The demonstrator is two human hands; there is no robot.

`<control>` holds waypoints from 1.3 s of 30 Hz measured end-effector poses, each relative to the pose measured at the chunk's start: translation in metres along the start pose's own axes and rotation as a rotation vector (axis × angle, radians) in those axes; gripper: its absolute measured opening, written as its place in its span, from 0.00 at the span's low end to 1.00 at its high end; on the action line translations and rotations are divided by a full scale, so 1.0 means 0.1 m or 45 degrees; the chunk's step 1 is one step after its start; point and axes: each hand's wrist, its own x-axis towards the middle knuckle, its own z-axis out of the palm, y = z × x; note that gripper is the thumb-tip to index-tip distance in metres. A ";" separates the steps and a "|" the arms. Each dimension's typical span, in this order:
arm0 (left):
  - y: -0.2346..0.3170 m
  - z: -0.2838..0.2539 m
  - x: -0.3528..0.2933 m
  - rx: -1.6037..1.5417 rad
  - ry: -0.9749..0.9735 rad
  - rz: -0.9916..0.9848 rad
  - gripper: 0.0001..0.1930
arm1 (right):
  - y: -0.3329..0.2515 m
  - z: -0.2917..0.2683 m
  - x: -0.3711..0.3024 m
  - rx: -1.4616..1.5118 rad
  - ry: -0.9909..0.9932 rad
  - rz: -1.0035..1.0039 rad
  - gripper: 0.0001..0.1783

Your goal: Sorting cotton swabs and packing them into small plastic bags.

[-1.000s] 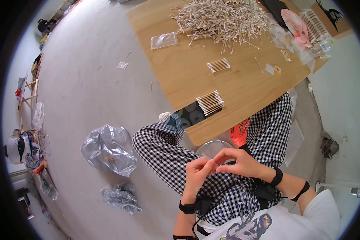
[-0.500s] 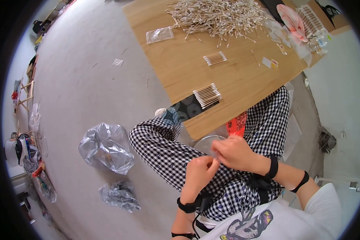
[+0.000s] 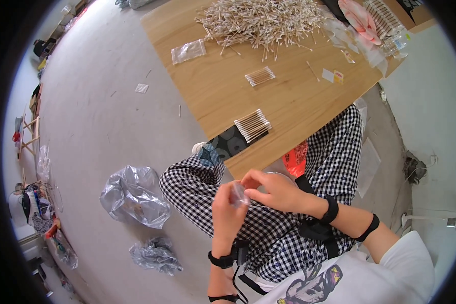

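Over my lap, in front of the table's near corner, my left hand [image 3: 227, 213] is closed on a small clear plastic bag [image 3: 239, 195]. My right hand [image 3: 278, 193] is curled over the bag from the other side, its thumb and fingertips at the bag's edge. The bag's contents, if any, cannot be made out. On the table beyond, a row of cotton swabs [image 3: 253, 125] lies on a dark patterned sheet [image 3: 229, 144]. A smaller row of swabs [image 3: 260, 76] sits farther back.
A big loose heap of cotton swabs [image 3: 261, 23] covers the far part of the wooden table [image 3: 197, 86]. Another clear bag [image 3: 188, 51] lies at its left edge, small cards [image 3: 333, 76] at the right. Crumpled plastic bags [image 3: 136, 196] rest on the floor at left; a red bag [image 3: 295, 159] hangs below the table.
Both hands have shifted left, and the left hand has turned so that the clear bag now shows between them. The view has moved slightly.
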 end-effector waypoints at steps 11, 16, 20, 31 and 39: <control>-0.36 -0.45 0.73 0.520 0.246 0.007 0.22 | 0.31 -0.37 -0.22 0.150 0.106 0.078 0.15; -0.03 -0.42 0.90 0.618 0.113 0.186 0.30 | 0.37 -0.41 -0.25 0.174 0.128 0.074 0.14; 0.13 -0.49 0.93 0.778 -0.047 0.317 0.42 | 0.35 -0.43 -0.26 0.173 0.103 0.075 0.14; 0.12 -0.50 0.92 0.673 -0.097 0.304 0.45 | 0.48 -0.54 -0.30 0.213 0.174 0.086 0.15; 0.12 -0.48 0.95 0.511 -0.017 0.403 0.51 | 0.51 -0.56 -0.32 0.244 0.163 0.101 0.14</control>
